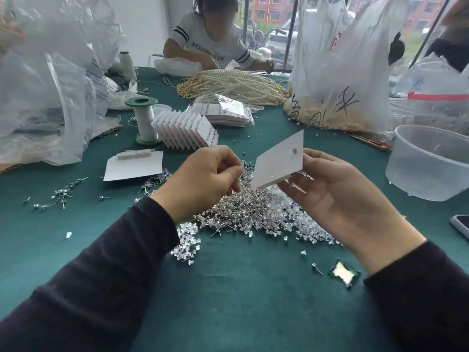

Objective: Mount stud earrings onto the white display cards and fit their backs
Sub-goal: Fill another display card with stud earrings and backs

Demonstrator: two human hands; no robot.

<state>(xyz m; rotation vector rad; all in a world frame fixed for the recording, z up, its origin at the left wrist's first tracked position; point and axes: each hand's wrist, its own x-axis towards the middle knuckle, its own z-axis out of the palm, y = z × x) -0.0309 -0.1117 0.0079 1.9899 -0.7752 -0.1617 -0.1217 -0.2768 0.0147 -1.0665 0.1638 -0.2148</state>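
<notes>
My right hand (337,191) holds a white display card (276,161) by its right edge, tilted above the table. One stud earring (294,150) sits in the card near the thumb. My left hand (205,179) hovers just left of the card with curled fingers, thumb and forefinger pinched together; what they pinch is too small to make out. Below both hands lies a heap of silver stud earrings (243,207) mixed with clear plastic backs (185,240). A row of filled cards (187,130) stands fanned behind.
The green table (228,288) also carries blank cards (134,166), a thread spool (144,120), a clear plastic tub (429,161), bagged cards (223,113), pearl strands (236,85), plastic bags on both sides and a phone (460,224) at the right edge. A person works opposite.
</notes>
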